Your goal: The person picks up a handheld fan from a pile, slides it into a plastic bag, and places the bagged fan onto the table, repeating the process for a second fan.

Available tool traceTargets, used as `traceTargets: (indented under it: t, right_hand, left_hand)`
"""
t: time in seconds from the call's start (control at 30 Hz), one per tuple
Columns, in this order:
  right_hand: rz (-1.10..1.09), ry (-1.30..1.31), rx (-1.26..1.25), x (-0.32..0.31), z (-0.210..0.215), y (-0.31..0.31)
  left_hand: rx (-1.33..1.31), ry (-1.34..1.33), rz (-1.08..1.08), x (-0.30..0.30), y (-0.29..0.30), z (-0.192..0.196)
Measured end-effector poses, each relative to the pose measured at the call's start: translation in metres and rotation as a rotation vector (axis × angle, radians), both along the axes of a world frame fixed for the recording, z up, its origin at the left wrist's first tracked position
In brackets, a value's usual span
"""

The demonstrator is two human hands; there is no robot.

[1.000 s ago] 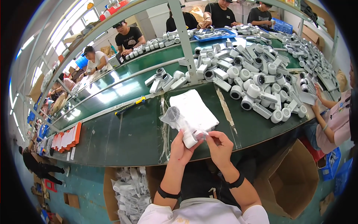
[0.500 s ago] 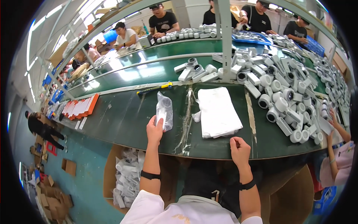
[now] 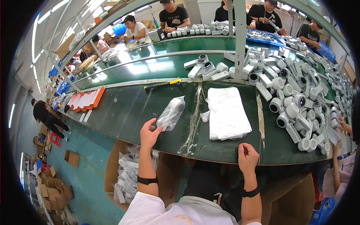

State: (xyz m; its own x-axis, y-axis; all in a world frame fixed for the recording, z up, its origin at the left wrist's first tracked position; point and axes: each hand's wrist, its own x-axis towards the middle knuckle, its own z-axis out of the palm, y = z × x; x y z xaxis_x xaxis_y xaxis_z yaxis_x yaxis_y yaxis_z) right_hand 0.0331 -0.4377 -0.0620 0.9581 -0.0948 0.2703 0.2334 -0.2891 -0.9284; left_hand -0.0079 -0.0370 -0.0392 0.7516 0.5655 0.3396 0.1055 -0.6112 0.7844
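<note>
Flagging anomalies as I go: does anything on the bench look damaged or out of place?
Yes: the green worktop looks worn. A ragged tan strip runs right of the white stack, and wrinkled clear film crosses left of it. A crumpled plastic bit sticks out from the stack's left edge, breaking its neat outline.

Over my remote feed I see a dark green bench (image 3: 129, 107) — near my view's centre lies a bagged part (image 3: 172, 113), at eleven o'clock a yellow-and-dark hammer (image 3: 163, 84), at nine orange-and-white cartons (image 3: 87, 99), at three a flat white stack (image 3: 228, 114) — farther out, heaped grey-white parts (image 3: 293, 110).
</note>
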Motion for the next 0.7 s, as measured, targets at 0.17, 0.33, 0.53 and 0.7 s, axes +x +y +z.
traceTargets:
  t: [0.17, 0.33, 0.53, 0.7]
  right_hand:
    - [0.003, -0.011, -0.012, -0.001, 0.0, 0.0]
    - [0.002, -0.036, -0.003, -0.002, -0.001, 0.001]
    - [-0.028, -0.082, -0.023, -0.002, -0.006, 0.0]
    - [-0.04, -0.068, -0.076, -0.001, -0.009, -0.001]
  left_hand:
    - [-0.057, 0.089, -0.024, 0.016, 0.0, 0.001]
    - [0.106, 0.053, 0.062, 0.019, -0.005, -0.007]
    - [0.291, -0.129, 0.187, 0.017, -0.026, -0.018]
    - [0.469, -0.213, 0.197, 0.007, -0.059, 0.0]
